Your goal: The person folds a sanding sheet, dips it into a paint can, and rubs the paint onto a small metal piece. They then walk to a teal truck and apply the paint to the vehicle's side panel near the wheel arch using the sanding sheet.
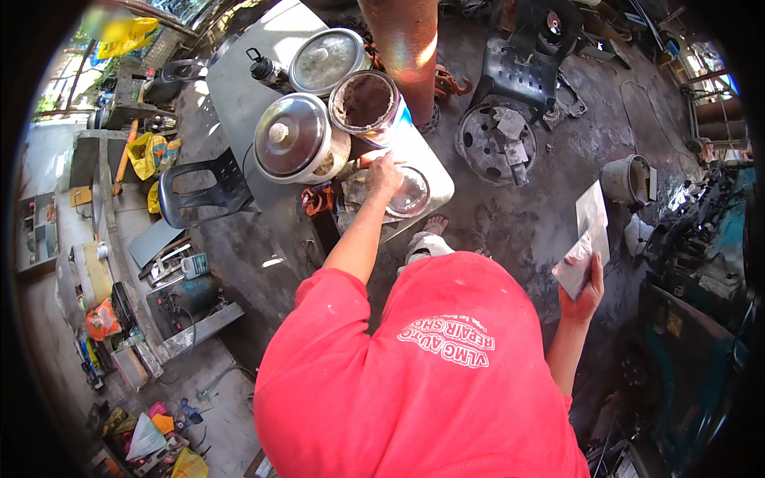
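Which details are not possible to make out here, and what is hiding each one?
All in the head view:
1. Whatever lies directly under the left hand, beside the open can: hidden by the hand itself.
2. Part of the right hand: covered by the flat board.
3. The inside of the round container: covered by its lid.
4. Most of the legs: hidden by the red shirt.

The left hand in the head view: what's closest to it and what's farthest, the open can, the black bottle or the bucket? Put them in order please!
Nearest to the left hand first:
1. Open can: just beyond the fingers.
2. Black bottle: farther up and to the left.
3. Bucket: way over to the right.
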`<state>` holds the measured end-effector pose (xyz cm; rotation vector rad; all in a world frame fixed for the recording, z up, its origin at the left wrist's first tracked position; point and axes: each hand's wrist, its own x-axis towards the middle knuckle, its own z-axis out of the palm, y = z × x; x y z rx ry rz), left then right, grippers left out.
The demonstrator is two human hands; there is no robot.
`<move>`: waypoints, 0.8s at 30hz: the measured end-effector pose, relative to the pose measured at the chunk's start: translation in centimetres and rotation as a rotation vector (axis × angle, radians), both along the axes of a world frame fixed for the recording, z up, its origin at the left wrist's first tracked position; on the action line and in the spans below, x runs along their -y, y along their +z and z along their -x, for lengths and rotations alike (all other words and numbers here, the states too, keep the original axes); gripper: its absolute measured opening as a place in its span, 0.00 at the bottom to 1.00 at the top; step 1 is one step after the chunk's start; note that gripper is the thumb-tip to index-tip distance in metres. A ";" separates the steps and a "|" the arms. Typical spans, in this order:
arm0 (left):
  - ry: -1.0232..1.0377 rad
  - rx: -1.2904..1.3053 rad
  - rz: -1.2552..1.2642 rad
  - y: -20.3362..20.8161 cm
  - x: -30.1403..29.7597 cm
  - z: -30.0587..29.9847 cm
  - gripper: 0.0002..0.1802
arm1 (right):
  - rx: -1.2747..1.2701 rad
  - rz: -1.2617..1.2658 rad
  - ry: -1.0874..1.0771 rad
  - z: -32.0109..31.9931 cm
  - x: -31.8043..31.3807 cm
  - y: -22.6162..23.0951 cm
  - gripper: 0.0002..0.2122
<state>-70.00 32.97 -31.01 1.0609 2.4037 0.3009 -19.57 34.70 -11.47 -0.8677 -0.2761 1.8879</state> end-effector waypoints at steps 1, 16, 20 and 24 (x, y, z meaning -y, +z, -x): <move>-0.004 -0.021 -0.034 -1.7 0.3 1.4 0.26 | 0.003 0.055 -0.054 0.3 0.3 0.1 0.18; -0.143 0.042 -0.216 -1.1 1.4 4.0 0.20 | -0.008 0.027 -0.101 1.3 0.5 0.1 0.18; 0.485 1.324 -0.569 3.6 5.5 -2.4 0.26 | -0.039 -0.033 -0.065 -0.9 -0.2 0.2 0.18; 0.631 1.683 -0.654 9.7 4.9 -11.4 0.20 | -0.007 -0.009 -0.148 -3.1 -0.6 0.5 0.17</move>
